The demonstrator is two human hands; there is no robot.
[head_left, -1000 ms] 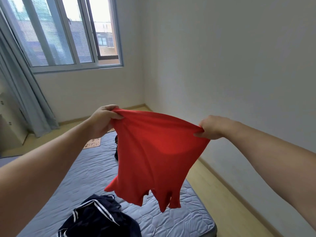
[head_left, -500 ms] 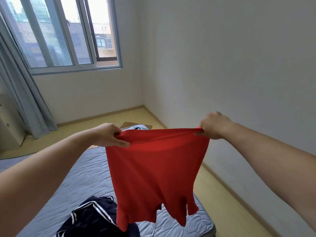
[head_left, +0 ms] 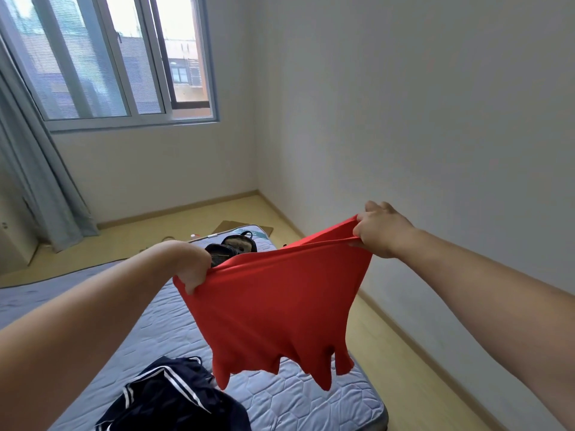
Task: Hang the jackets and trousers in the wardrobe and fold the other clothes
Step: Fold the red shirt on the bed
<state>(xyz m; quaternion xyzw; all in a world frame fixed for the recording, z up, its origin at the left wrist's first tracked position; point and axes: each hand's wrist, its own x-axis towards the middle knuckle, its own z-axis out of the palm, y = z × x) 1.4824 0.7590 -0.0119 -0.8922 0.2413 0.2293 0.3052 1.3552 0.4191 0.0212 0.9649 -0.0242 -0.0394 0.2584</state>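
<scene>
As left hand and right hand clutch one red garment, one navy garment lies below.

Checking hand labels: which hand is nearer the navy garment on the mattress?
Left. The left hand grips the red top above the navy garment; the right hand holds its other end, farther off toward the wall.

Both bare arms reach forward, curled fingers gripping the top edge of a red garment; the left hand sits lower, the right hand higher.
</scene>
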